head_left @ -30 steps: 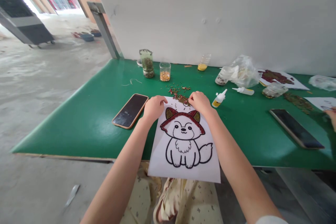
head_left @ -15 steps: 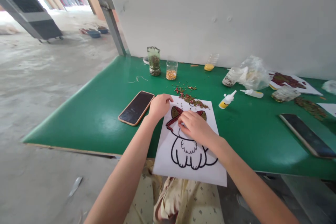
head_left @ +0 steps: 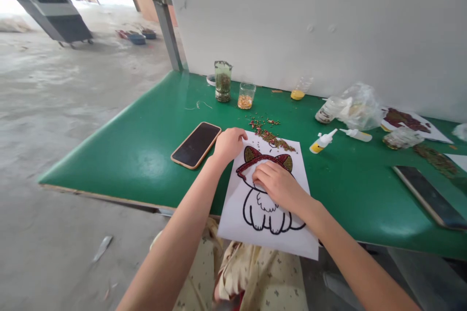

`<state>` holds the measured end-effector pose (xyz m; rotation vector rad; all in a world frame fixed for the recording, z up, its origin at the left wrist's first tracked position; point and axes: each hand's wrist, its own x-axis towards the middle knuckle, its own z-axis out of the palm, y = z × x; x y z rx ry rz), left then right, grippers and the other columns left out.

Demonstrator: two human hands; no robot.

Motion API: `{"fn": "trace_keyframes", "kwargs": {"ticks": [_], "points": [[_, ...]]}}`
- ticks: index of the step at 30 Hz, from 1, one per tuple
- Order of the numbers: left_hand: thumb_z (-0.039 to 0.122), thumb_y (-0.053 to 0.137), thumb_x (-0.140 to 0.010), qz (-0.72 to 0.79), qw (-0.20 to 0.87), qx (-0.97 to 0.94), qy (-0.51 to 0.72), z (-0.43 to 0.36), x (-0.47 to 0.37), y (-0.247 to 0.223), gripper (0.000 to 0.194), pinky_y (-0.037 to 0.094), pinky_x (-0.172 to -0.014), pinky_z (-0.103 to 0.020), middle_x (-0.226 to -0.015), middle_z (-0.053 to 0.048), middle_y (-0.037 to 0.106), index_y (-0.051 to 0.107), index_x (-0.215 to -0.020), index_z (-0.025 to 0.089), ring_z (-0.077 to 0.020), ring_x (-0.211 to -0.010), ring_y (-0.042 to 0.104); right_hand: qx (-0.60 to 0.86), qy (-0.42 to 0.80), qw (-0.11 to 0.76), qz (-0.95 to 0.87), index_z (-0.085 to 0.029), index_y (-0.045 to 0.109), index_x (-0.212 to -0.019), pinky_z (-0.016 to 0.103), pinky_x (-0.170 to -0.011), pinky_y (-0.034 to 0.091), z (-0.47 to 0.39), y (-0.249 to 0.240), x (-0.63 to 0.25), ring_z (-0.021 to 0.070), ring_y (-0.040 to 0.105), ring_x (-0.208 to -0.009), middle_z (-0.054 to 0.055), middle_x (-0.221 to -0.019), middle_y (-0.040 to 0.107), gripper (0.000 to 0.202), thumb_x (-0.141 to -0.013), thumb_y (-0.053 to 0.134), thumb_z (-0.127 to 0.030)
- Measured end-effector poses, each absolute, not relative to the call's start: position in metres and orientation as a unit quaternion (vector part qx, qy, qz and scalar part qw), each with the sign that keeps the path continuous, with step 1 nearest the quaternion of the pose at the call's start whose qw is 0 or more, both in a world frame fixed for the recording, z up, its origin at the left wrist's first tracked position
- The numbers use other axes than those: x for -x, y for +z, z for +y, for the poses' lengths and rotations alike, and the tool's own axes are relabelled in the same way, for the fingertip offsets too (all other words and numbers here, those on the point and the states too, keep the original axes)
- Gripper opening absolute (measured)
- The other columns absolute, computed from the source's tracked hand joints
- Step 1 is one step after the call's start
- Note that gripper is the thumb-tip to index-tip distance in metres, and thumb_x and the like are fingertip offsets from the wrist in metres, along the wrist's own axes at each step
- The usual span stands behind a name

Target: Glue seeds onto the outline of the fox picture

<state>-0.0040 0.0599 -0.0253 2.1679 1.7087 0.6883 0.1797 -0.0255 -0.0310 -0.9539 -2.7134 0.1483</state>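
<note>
A white sheet of paper [head_left: 233,214] with a thick-lined fox drawing hangs partly over the table's front edge. Dark red pieces line the forehead and ears [head_left: 268,158], and greenish seeds fill the inner ears. My left hand [head_left: 229,145] rests at the sheet's upper left corner, fingers bent but apart. Over the fox's face, my right hand [head_left: 277,182] has its fingertips pinched together; whatever lies between them is hidden. Loose red and green seeds [head_left: 273,141] are heaped along the paper's top edge and spill onto the table.
On the green table [head_left: 138,150], a phone [head_left: 196,145] lies left and another phone [head_left: 430,197] right. Behind stand a jar of seeds [head_left: 223,82] and a cup of corn kernels [head_left: 246,96]. Glue bottles [head_left: 323,141], a plastic bag [head_left: 361,107] and a second seeded picture [head_left: 408,121] lie rightward.
The view has shifted, so the table items sit slightly further right. My right hand has moved a little lower on the drawing, showing more of the red forehead band. My left hand stays at the corner.
</note>
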Motion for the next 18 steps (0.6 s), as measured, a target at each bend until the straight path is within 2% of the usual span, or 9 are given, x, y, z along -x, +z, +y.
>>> {"fn": "trace_keyframes", "kwargs": {"ticks": [18], "points": [[0.008, 0.040, -0.079, 0.594, 0.142, -0.756, 0.237, 0.0587, 0.0024, -0.0250, 0.035, 0.047, -0.082, -0.030, -0.098, -0.003, 0.073, 0.072, -0.085, 0.020, -0.0198, -0.093, 0.064, 0.323, 0.053, 0.108, -0.939, -0.017, 0.054, -0.082, 0.032, -0.075, 0.041, -0.0275, -0.0286, -0.1743, 0.0187, 0.047, -0.083, 0.005, -0.086, 0.056, 0.017, -0.091, 0.043, -0.008]]}}
